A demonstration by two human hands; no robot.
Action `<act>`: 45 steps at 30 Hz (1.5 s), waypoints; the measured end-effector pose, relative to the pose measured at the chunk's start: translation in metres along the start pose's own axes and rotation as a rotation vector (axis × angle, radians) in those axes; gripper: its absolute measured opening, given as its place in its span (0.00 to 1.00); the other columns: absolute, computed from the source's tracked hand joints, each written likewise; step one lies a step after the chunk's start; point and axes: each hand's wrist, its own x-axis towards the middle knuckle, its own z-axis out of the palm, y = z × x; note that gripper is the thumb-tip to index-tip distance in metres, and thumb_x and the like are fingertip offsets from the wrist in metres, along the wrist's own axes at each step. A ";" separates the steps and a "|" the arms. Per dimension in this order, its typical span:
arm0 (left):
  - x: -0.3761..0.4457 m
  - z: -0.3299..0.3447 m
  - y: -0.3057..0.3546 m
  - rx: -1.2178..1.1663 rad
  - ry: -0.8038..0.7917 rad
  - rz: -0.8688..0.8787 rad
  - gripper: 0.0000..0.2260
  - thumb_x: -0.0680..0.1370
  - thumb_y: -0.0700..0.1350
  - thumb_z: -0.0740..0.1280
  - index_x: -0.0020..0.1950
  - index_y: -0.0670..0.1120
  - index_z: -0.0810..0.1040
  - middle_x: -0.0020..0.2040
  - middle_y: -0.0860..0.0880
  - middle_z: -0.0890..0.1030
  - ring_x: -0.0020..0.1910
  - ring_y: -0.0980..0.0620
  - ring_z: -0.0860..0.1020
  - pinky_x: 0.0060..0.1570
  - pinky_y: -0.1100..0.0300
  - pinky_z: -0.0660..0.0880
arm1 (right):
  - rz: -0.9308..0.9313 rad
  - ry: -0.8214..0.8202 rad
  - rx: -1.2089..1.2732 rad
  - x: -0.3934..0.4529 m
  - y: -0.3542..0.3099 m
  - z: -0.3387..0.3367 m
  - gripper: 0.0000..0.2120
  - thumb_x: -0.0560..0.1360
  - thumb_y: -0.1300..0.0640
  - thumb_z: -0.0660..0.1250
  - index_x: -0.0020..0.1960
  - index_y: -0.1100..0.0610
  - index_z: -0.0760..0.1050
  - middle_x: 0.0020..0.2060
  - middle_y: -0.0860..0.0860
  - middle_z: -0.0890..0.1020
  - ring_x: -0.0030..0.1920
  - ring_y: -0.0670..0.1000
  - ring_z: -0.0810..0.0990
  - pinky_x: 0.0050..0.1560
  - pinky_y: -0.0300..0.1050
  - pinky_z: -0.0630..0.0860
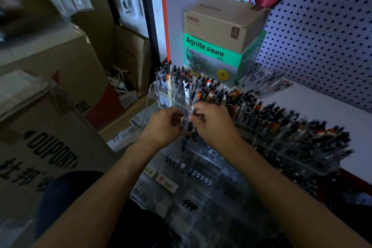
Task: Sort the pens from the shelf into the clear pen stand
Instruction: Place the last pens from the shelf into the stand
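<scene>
a slim pen with a clear barrel and a silvery tip [190,116] is held upright between the two hands, just above the middle tiers of the clear acrylic tiered pen stand [203,167]. the right hand [213,122] has its fingers curled round the pen near its upper end; the left hand [163,127] has its fingers curled in toward the pen's lower part, and motion blur hides exactly where the fingertips meet it. both forearms reach in from the bottom edge.

the stand rises in steps away from the viewer. its back rows are packed with upright pens with black, orange and white caps [251,106], running from upper left to lower right. the near, lower compartments hold only a few items: a short row of pale-capped pens [175,162], a row of silvery caps [200,176] and a small cluster of black caps [190,205]. small labels [167,182] are fixed on the front tiers.

the stand sits on a white shelf surface [322,102] backed by a white pegboard with dark holes [322,36]. behind the stand, a green and grey printed box [211,58] carries a plain brown cardboard box [223,22]. a loose heap of blurred pens [263,80] lies on the shelf beside the boxes. to the left stand large brown cartons [50,127], one open with pale cords inside.
</scene>
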 end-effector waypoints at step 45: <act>-0.020 -0.044 0.075 -0.412 0.106 0.270 0.05 0.74 0.35 0.72 0.48 0.43 0.84 0.44 0.49 0.85 0.43 0.54 0.83 0.48 0.64 0.79 | 0.100 0.143 0.043 -0.049 -0.024 -0.100 0.05 0.72 0.51 0.75 0.46 0.52 0.85 0.37 0.44 0.84 0.36 0.37 0.79 0.39 0.25 0.72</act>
